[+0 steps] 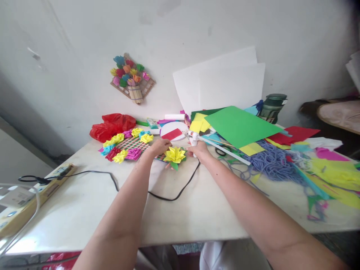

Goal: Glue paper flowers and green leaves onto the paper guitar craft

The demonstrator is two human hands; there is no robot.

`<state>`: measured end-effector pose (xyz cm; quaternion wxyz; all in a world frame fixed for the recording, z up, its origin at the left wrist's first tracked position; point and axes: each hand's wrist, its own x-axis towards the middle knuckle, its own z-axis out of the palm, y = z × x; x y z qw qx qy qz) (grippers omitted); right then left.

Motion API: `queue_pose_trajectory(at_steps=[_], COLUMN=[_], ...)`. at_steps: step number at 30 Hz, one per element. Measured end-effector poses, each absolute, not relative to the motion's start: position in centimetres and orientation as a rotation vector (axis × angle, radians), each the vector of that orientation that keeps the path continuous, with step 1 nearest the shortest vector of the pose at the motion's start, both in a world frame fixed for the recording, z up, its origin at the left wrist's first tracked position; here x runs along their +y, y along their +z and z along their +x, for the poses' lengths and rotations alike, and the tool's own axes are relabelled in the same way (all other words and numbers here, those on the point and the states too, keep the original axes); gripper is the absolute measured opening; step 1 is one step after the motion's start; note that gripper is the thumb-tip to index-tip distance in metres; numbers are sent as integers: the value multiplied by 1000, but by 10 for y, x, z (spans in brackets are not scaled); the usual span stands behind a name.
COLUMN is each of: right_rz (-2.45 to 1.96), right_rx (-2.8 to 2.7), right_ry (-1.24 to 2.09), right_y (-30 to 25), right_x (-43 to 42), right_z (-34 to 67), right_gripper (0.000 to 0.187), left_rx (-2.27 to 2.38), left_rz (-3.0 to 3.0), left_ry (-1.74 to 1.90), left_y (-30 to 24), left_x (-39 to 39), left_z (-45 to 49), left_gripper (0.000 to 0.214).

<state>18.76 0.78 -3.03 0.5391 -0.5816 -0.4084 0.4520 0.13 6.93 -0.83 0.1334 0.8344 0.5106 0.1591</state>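
My left hand (159, 146) rests closed on the edge of a woven mat (134, 144) that is ringed with several paper flowers in yellow, pink, red and blue. A yellow paper flower with green leaves (174, 155) lies between my hands. My right hand (199, 149) grips a white glue gun (193, 138), whose black cord (180, 192) trails across the table toward me. The gun's tip points left, close to the yellow flower.
Green, yellow and red paper sheets (240, 125) pile up to the right, beside blue yarn (271, 162). A red plastic bag (112, 125) sits at the back left. A power strip (42, 187) lies at the left edge. White boards (225, 84) lean on the wall.
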Motion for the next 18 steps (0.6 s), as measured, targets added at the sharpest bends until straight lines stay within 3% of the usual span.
queue_pose_trajectory(at_steps=[10, 18], right_rz=[-1344, -1385], right_rx=[-973, -1086], right_ry=[1079, 1108], right_y=[-29, -22], right_x=[6, 1], right_z=[182, 194], right_gripper=[29, 26], left_rx=[1332, 1202], left_rz=[2295, 2228], left_ry=[311, 389], left_y=[-2, 6], left_x=[63, 66], left_z=[6, 13], left_gripper=[20, 20])
